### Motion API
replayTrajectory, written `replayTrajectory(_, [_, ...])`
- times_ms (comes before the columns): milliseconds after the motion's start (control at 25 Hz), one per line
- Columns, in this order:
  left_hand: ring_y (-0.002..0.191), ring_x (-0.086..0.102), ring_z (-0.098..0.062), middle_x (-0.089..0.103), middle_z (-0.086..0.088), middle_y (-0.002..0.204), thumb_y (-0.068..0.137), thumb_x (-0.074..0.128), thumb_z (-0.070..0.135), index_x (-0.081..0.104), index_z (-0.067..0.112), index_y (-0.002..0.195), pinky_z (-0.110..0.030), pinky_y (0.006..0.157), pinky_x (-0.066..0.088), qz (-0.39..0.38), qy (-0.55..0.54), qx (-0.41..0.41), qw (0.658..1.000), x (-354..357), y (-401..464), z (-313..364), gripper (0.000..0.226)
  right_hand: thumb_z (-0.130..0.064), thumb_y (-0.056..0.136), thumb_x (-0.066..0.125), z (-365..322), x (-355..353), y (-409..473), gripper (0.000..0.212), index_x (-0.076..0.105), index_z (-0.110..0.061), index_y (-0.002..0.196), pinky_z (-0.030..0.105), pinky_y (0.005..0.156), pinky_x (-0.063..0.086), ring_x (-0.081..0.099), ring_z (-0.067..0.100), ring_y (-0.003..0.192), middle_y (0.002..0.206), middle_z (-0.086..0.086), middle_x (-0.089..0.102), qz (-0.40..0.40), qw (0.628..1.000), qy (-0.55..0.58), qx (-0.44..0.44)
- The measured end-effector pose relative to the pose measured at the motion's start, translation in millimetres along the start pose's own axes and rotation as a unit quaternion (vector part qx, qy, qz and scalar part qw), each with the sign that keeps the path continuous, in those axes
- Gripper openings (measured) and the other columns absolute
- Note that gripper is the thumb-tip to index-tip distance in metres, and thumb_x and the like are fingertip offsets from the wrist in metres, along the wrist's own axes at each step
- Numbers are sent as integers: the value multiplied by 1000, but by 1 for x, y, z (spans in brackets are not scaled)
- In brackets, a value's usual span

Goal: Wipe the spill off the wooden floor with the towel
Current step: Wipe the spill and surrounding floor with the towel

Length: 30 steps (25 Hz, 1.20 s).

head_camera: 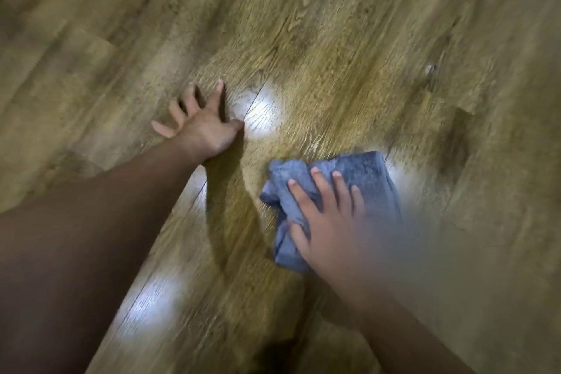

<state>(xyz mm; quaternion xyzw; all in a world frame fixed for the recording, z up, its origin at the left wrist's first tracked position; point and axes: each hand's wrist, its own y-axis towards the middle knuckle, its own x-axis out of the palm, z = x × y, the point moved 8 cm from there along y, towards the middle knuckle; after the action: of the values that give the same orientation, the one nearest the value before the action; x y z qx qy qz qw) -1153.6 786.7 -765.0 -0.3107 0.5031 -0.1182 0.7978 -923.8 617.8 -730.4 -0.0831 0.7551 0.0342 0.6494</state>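
Towel (pixel 361 173), grey-blue and bunched, lies on the floor (pixel 334 39) under your right hand (pixel 329 222), straight fingers pressing flat on it, cloth showing beyond the fingertips, while your left hand (pixel 202 127) rests apart, fingers splayed on bare boards.
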Motion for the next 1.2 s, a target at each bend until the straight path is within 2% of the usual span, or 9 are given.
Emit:
replayTrajectory(80, [155, -19, -31, -11, 7, 170, 72, 53, 85, 8, 58, 150, -81, 103, -13, 70, 70, -4, 995, -27, -2, -27, 94, -49, 87, 51, 15, 1, 14, 65, 40, -38, 150, 59, 116, 12, 26, 38, 145, 157, 7, 33, 0, 1000, -3, 20])
replayTrajectory(200, [149, -34, -34, -37, 6, 164, 49, 58, 100, -12, 60, 152, -72, 112, -12, 25, -33, -133, 990, -44, 0, -90, 130, -49, 89, 46, 40, -3, 54, 58, 43, -36, 146, 58, 113, 13, 28, 40, 140, 155, 11, 34, 20, 996, 11, 90])
replayTrajectory(440, [139, -46, -42, -48, -1, 156, 52, 49, 104, -28, 59, 145, -62, 118, -17, -10, -73, -112, 991, -32, 11, -105, 129, -43, 90, 43, 96, -23, 185, 53, 45, -32, 142, 62, 109, 18, 33, 44, 134, 151, 16, 36, 66, 974, -13, 218])
replayTrajectory(640, [130, -55, -33, -55, 5, 150, 35, 32, 114, -44, 74, 116, -77, 110, -13, -16, -76, -106, 991, -31, 8, -109, 118, -40, 90, 42, 66, -26, 268, 51, 45, -30, 140, 64, 109, 17, 35, 46, 132, 147, 18, 38, 55, 959, -1, 277])
replayTrajectory(760, [133, -53, -32, -51, 8, 154, 49, 20, 109, -40, 80, 113, -78, 108, -14, -6, -115, -126, 985, -37, 8, -104, 92, -42, 86, 48, -25, -18, 269, 55, 48, -32, 140, 60, 108, 22, 39, 43, 129, 144, 17, 44, 32, 991, -1, 129])
replayTrajectory(840, [145, -40, -36, -35, 6, 164, 52, 4, 103, -21, 76, 134, -73, 112, -16, -13, -158, -124, 980, -42, 6, -99, 90, -44, 83, 54, -93, -8, 237, 59, 48, -33, 141, 58, 108, 24, 40, 40, 129, 145, 13, 45, 8, 1000, -6, 17])
replayTrajectory(920, [150, -33, -33, -23, 4, 169, 60, -2, 96, -2, 56, 157, -63, 115, -25, -16, -140, -81, 987, -42, 11, -95, 104, -46, 81, 59, -146, 4, 184, 65, 47, -35, 144, 58, 110, 22, 38, 39, 134, 148, 11, 44, -15, 998, -3, -55])
replayTrajectory(1040, [149, -32, -41, -22, -2, 169, 70, 15, 100, -2, 54, 158, -62, 116, -23, -23, -129, -117, 985, -41, 5, -95, 101, -46, 84, 57, -186, 24, 83, 61, 47, -35, 143, 55, 114, 18, 38, 40, 138, 149, 8, 46, -42, 989, 19, -138])
replayTrajectory(1200, [142, -41, -45, -42, -1, 160, 80, 35, 92, -17, 60, 151, -66, 114, -18, -24, -103, -140, 984, -39, 5, -100, 94, -44, 89, 48, -197, 35, 5, 50, 49, -37, 139, 55, 118, 12, 35, 36, 141, 150, 3, 46, -64, 958, 26, -277])
